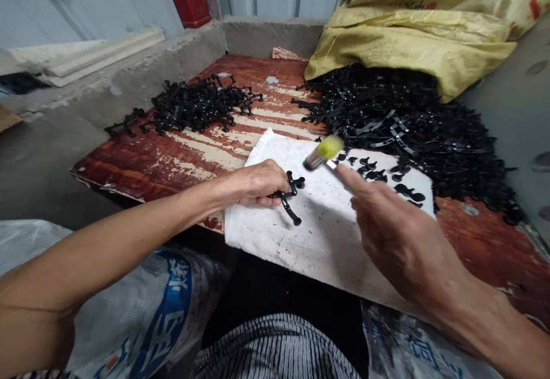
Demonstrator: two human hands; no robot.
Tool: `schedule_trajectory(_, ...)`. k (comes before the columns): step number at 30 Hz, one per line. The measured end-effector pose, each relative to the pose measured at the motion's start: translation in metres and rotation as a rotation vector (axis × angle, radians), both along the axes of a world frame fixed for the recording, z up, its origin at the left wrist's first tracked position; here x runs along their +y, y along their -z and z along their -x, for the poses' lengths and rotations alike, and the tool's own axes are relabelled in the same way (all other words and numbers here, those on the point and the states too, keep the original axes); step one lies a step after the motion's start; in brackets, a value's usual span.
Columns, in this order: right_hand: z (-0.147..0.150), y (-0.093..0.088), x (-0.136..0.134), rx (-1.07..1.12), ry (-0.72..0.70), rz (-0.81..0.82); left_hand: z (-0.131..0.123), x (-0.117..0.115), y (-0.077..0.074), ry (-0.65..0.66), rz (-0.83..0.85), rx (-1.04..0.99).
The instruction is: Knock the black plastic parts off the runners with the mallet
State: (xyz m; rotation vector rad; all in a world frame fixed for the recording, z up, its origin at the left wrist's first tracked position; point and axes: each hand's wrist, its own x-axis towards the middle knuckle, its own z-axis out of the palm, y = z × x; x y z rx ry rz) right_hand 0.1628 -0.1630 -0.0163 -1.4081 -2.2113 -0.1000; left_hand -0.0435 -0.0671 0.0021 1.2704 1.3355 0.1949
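In the head view, the fingers of the left hand (263, 183) could be struck if the hammer (321, 153), blurred above the sheet (253, 230), were brought down off line, since the black part (292, 188) is gripped close to its joints. The part might also be twisted or knocked loose by a glancing blow if it is pinched too lightly, and the small black pieces (378, 174) at the sheet's far right could be scattered by a jolt. The part is held at the middle of the sheet by the left hand, its fingers closed and its arms left protruding to the right. The hammer is held by the right hand (389, 230), curled, with the index finger laid forward; how tightly it is gripped cannot be told. On the counter (141, 164), piles lie far left (193, 106) and far right (429, 132).
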Motion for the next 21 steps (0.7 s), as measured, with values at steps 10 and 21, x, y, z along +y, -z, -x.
schedule_trajectory(10, -0.002, -0.008, 0.017, 0.381, 0.030, 0.213, 0.000, -0.003, 0.001, 0.313, -0.247, -0.027)
schedule_trajectory(21, -0.001, -0.010, 0.018, 1.125, 0.205, 0.817, -0.028, -0.026, 0.003, 0.341, -0.476, -0.186)
